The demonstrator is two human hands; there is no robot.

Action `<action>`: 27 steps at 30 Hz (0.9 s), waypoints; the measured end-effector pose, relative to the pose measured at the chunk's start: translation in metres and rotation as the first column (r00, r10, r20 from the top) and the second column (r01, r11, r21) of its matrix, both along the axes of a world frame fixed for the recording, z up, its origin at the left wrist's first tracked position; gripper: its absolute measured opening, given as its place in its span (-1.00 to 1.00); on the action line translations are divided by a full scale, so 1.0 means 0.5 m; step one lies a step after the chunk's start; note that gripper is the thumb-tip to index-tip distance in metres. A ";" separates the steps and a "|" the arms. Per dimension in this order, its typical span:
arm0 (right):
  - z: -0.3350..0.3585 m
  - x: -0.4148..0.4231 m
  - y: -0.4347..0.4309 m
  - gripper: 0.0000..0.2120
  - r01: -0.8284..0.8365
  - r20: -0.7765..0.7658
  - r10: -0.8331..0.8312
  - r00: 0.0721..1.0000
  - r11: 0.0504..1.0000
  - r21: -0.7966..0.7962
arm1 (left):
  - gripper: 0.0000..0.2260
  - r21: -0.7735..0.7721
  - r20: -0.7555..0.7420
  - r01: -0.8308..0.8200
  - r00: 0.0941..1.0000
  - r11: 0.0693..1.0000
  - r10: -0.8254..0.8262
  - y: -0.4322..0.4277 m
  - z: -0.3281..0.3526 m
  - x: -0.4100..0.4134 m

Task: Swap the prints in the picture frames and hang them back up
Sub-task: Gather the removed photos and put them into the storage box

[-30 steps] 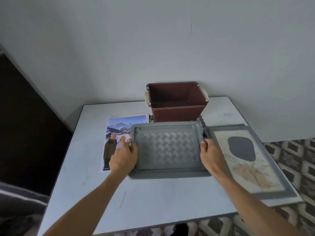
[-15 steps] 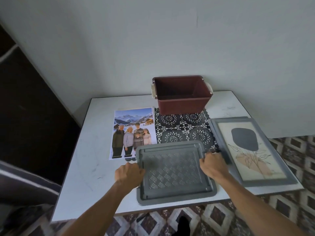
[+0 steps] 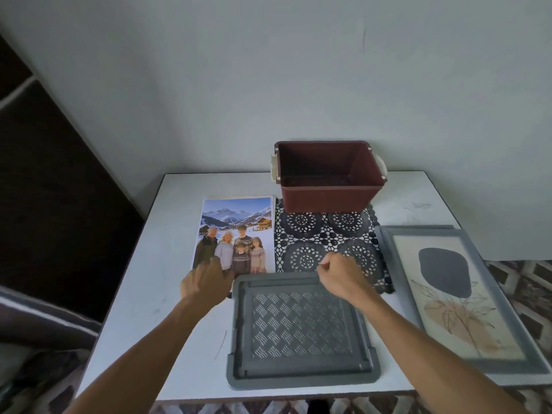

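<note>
- Both hands have let go of the sides of the face-down frame, which they gripped 0.5 s ago. The left hand has gone out to the family print, and the right hand has gone to the frame's far edge.
- The face-down frame is grey with rounded corners. It shows its back, a raised rim around a panel with a woven, basket-like pattern. It lies flat at the near middle of the white table, with its near edge close to the table's front edge.
- The family print lies loose and face up beyond the frame's left corner. It shows 5 people in front of snowy mountains and chalets.
- A 2nd grey frame lies face up on the right, holding an abstract print with a dark blob and line-drawn leaves.
- The left hand covers the family print's near left corner, and the frame's far left corner hides a little of its lower edge.
- The right hand's fingers are curled in. Whether they pinch anything at the rim cannot be made out.
- The left hand lies just left of the frame's far left corner, its fingers fairly straight and resting on the print, holding nothing.
- The right hand sits at the far rim, right of its middle, partly over a black lace mat.
- A maroon bin stands on the mat's far end.
</note>
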State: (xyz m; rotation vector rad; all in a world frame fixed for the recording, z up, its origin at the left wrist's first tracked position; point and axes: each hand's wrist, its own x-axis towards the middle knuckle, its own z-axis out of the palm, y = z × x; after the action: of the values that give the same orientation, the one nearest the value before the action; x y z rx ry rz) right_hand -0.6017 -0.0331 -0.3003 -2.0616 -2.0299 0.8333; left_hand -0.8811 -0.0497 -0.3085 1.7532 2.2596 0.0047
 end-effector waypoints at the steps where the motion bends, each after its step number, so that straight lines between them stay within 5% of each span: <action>1: 0.001 -0.016 0.021 -0.75 -0.008 -0.063 0.009 0.998 1.000 0.008 | -0.76 0.021 0.045 -0.043 0.998 0.999 0.042 0.014 0.003 -0.008; 7: -0.004 -0.123 0.097 -0.75 0.059 -0.370 -0.103 0.923 0.990 -0.126 | -0.66 0.001 0.226 -0.281 0.935 0.960 0.273 0.070 0.001 -0.049; 12: -0.011 -0.195 0.137 -0.70 0.157 -0.456 -0.221 0.862 0.972 -0.174 | -0.64 -0.075 0.270 -0.370 0.887 0.926 0.376 0.122 -0.029 -0.081; 20: -0.045 -0.254 0.179 -0.70 0.325 -0.374 -0.382 0.845 0.923 -0.208 | -0.53 -0.188 0.291 -0.472 0.811 0.861 0.508 0.177 -0.057 -0.112; 24: -0.057 -0.258 0.203 -0.69 0.428 -0.424 -0.527 0.736 0.849 -0.310 | -0.34 -0.240 0.445 -0.501 0.704 0.831 0.553 0.208 -0.080 -0.146; 27: -0.067 -0.255 0.210 -0.76 0.413 -0.445 -0.566 0.694 0.819 -0.398 | -0.53 -0.232 0.477 -0.442 0.725 0.866 0.497 0.214 -0.081 -0.145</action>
State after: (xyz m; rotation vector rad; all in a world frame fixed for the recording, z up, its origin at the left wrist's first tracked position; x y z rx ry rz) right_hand -0.7295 0.0719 -0.3338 -2.0140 -1.0248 1.4250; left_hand -0.9536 0.0575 -0.3491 0.9147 2.1555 0.4147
